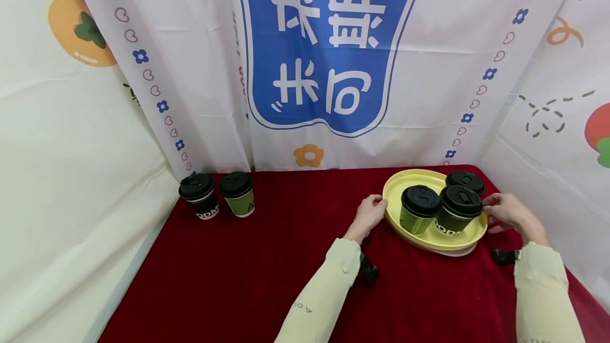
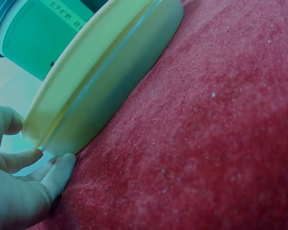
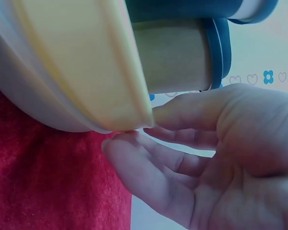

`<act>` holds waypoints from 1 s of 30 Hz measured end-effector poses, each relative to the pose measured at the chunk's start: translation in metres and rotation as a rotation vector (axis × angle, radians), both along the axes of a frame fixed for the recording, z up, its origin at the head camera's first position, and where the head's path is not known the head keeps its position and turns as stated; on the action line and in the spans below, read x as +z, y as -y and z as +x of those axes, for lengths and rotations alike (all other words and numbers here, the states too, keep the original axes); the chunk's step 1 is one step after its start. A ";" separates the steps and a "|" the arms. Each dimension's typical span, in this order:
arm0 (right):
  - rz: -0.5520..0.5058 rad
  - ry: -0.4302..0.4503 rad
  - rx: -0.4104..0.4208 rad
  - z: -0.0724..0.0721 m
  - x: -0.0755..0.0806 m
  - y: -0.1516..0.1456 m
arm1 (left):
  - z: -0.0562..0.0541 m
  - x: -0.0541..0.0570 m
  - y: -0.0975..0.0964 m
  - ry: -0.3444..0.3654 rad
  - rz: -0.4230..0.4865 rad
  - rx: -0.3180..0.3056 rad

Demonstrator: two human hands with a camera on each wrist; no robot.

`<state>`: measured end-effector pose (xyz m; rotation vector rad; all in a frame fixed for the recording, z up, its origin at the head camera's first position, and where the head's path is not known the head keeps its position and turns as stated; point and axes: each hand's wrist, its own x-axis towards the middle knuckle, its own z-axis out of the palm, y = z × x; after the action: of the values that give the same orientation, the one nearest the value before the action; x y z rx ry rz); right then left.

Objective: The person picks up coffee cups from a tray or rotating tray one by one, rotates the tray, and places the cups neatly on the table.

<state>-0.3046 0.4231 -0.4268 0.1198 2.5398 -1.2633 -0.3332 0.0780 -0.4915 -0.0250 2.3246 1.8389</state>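
Note:
A round yellow tray [image 1: 405, 180] carries three lidded paper cups: a green cup [image 1: 415, 222], a dark cup [image 1: 452, 222] beside it, and another black-lidded cup [image 1: 466, 180] partly hidden behind. Under it shows the edge of a paler round tray [image 1: 462, 252]. My left hand [image 1: 369, 217] pinches the yellow tray's left rim; in the left wrist view its lower fingers [image 2: 62, 172] lie by the paler tray and the cloth. Across from it, my right hand [image 1: 511, 217] holds the right rim, with thumb and fingers at the edge in the right wrist view.
At the far left of the red-covered table [image 1: 267, 274] stand a black cup [image 1: 204, 204] and a green cup [image 1: 240, 202], both lidded. A printed white curtain [image 1: 214, 78] hangs behind the table, with white fabric walls [image 1: 548, 147] at the sides.

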 end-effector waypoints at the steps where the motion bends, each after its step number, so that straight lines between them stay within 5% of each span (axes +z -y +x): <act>1: 0.001 0.005 -0.001 0.000 0.000 0.000 | 0.000 0.000 0.000 0.001 0.000 0.001; 16: -0.014 0.021 0.006 -0.017 0.011 -0.007 | 0.000 -0.001 0.001 0.002 -0.006 0.009; 30: 0.034 0.003 0.026 -0.029 -0.001 -0.006 | 0.001 -0.003 0.000 0.006 0.004 0.005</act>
<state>-0.3338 0.4288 -0.4274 0.0960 2.5527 -1.2101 -0.3326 0.0779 -0.4942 -0.0357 2.3190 1.8439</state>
